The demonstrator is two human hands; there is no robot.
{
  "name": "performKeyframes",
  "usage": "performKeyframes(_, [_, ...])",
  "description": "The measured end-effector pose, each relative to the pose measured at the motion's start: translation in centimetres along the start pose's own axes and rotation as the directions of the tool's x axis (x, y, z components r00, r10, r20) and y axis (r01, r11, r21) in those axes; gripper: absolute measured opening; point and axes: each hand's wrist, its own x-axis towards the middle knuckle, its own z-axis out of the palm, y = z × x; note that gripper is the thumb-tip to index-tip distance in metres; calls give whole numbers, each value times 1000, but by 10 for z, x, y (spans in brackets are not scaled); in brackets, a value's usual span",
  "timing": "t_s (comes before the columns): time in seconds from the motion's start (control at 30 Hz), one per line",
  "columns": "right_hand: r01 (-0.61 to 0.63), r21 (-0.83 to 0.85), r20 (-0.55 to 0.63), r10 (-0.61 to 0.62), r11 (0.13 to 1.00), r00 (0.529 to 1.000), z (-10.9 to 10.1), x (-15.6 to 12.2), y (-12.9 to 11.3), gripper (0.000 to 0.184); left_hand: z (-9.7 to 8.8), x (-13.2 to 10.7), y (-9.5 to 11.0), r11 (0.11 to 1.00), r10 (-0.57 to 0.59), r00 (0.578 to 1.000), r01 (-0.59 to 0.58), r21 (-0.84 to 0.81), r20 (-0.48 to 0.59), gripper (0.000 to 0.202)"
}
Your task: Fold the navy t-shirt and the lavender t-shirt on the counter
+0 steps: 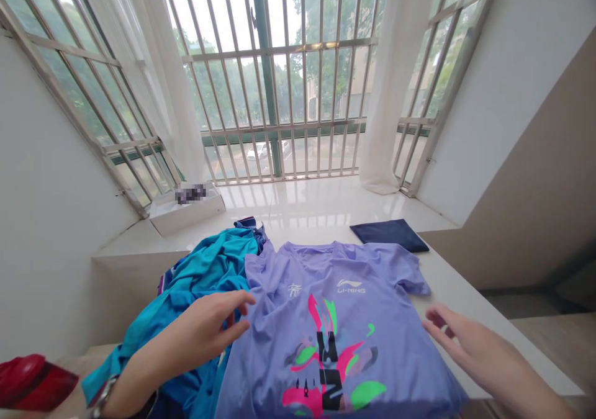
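Observation:
A lavender Li-Ning T-shirt (298, 276) with a pink, green and black print lies spread flat on a white sill, collar toward the window. My left hand (205, 323) is open, its fingertips over the shirt's left edge and its palm above a crumpled teal garment (205, 276). A wristwatch (103, 396) sits on that wrist. My right hand (465, 347) hangs open beside the shirt's right edge, its fingertips very close to the fabric, holding nothing.
A folded navy cloth (390, 234) lies beyond the shirt on the glossy white sill (307, 205). A white box (186, 214) with a blurred patch on top stands at the far left. A red object (32, 382) sits low left. Barred windows and white curtains rise behind.

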Motion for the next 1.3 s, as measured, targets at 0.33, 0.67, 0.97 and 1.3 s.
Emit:
performKeyframes(0.33, [314,-76,184,-297,946,937,71,146,-135,27,43,176,-38,820,-355,929,364,442,-106,79])
performKeyframes(0.67, [287,-261,174,-247,922,953,115,180,-123,34,20,155,-32,846,-276,935,347,405,-225,33])
performKeyframes(0.97, [345,-231,151,-316,910,937,138,188,-134,50,-52,90,-58,674,-466,767,631,384,-442,34])
performKeyframes(1.3, [361,-210,79,-352,909,933,158,180,-122,58,-4,197,9,881,4,994,47,470,-106,37])
